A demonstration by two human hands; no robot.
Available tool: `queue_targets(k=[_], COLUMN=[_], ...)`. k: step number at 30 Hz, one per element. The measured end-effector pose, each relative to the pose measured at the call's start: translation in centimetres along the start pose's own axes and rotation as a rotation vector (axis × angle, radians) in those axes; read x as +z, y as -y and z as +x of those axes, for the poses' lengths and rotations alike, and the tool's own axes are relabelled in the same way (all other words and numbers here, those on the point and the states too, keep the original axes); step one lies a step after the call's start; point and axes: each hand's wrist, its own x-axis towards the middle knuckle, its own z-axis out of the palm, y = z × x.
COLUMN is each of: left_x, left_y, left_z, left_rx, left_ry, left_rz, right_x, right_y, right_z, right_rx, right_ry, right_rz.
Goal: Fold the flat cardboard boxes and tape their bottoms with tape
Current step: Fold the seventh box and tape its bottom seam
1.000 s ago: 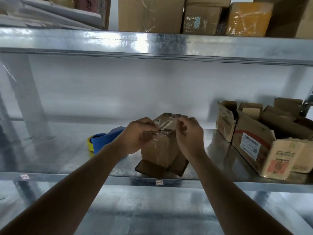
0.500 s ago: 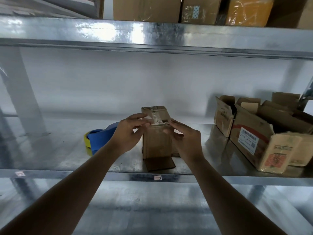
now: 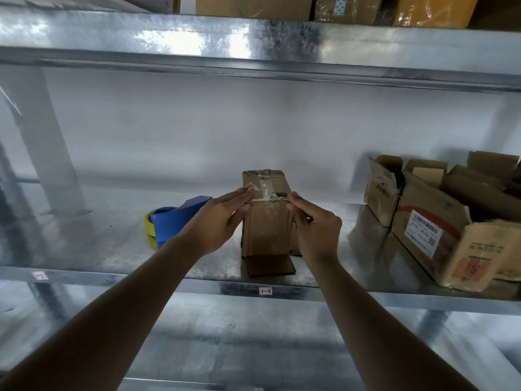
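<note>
Centrally, a small brown cardboard box (image 3: pixel 266 221) stands upended on the galvanised metal shelf (image 3: pixel 98 244), its taped bottom turned upward and one loose flap lying flat on the shelf toward the camera; clear tape (image 3: pixel 266 190) runs over the upper face and down the near side. The left hand (image 3: pixel 220 221) lies open against the box's left side, fingers extended and pressing the tape at the top edge; the right hand (image 3: pixel 315 224) is loosely curled against the right side, fingertips pressed at the same edge, pinching nothing that can be seen. The step in hand looks like smoothing the tape down over the bottom seam; next, judging by this, the ends want rubbing flat along the sides, then the box set aside. Left of centre, just behind the left hand, sits a blue tape dispenser with a yellow roll (image 3: pixel 174 218), within easy reach; at the right of the frame several open, worn cardboard boxes with printed labels (image 3: pixel 439 221) crowd the shelf, well apart from the work; more cartons (image 3: pixel 253 7) sit on the shelf above, along the top of the frame. Nothing blocks the hands.
</note>
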Motion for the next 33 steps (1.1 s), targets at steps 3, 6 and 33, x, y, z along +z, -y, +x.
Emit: queue_targets(k=[3, 6, 33], left_x=[0.0, 0.3, -0.5], left_y=[-0.4, -0.8, -3.2], left_z=[0.0, 0.2, -0.2], left_rx=[-0.062, -0.136, -0.404], left_ry=[0.013, 0.018, 0.187], left_rz=[0.031, 0.078, -0.278], right_x=[-0.1, 0.0, 0.7], right_y=[0.2, 0.2, 1.7], right_z=[0.0, 0.3, -1.2], right_rx=[0.017, 0.005, 0.049], right_ry=[0.014, 0.009, 0.234], right_rz=[0.014, -0.012, -0.136])
